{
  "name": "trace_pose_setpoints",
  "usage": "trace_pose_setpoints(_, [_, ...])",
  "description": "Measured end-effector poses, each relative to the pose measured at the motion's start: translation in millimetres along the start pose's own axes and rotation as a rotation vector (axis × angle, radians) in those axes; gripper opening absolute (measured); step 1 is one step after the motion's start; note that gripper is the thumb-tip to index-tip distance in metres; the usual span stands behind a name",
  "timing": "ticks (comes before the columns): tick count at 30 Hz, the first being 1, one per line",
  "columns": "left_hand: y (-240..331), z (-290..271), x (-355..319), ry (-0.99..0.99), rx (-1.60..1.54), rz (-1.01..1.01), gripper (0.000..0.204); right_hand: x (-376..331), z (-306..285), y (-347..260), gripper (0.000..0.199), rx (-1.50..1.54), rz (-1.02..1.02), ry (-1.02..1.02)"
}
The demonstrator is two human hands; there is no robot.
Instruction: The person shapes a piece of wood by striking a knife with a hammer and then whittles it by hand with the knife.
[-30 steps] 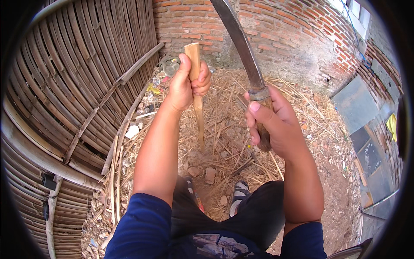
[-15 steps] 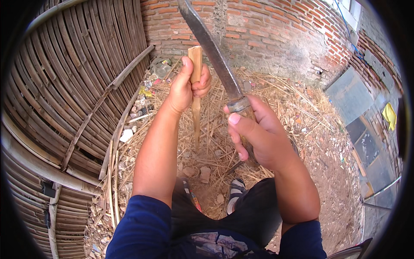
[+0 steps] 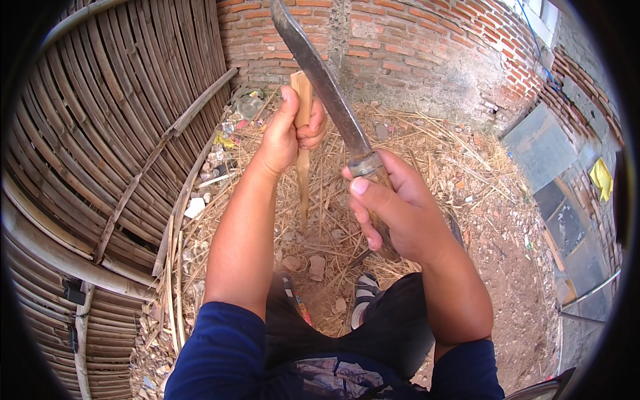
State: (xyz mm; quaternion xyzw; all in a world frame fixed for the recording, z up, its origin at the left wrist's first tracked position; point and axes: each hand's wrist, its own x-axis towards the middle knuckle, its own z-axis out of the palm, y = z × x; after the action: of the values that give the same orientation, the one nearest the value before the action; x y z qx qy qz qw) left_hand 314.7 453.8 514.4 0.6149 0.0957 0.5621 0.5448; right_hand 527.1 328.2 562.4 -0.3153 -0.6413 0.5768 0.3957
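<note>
My left hand (image 3: pixel 290 130) grips the upper part of a pale bamboo stick (image 3: pixel 303 167) that stands upright, its lower end pointing down toward the straw-strewn ground. My right hand (image 3: pixel 393 210) is closed around the wooden handle of a long, dark machete (image 3: pixel 327 87). Its blade rises up and to the left, crossing just beside the top of the stick, close to my left fingers. Both forearms reach out from dark blue sleeves.
A wall of woven bamboo slats (image 3: pixel 113 133) curves along the left, with loose bamboo strips (image 3: pixel 173 267) leaning at its foot. A red brick wall (image 3: pixel 413 47) stands behind. Straw, stones and litter (image 3: pixel 233 133) cover the ground. Grey panels (image 3: pixel 553 173) lie at right. My sandalled foot (image 3: pixel 363 297) shows below.
The machete has swung leftward, its blade now tilted across toward the top of the stick. My right hand has come down and nearer to me. The left hand and stick have barely moved.
</note>
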Motion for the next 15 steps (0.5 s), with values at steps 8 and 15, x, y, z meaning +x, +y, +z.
trace_pose_setpoints(8, [0.5, -1.0, 1.0, -0.004, 0.01, 0.014, 0.073, -0.4, 3.9, 0.3, 0.032, -0.018, -0.002, -0.017])
trace_pose_setpoints(15, [2.4, 2.1, -0.3, 0.013, 0.029, 0.004, 0.072, -1.7, 4.1, 0.1, 0.032, -0.022, 0.004, 0.01])
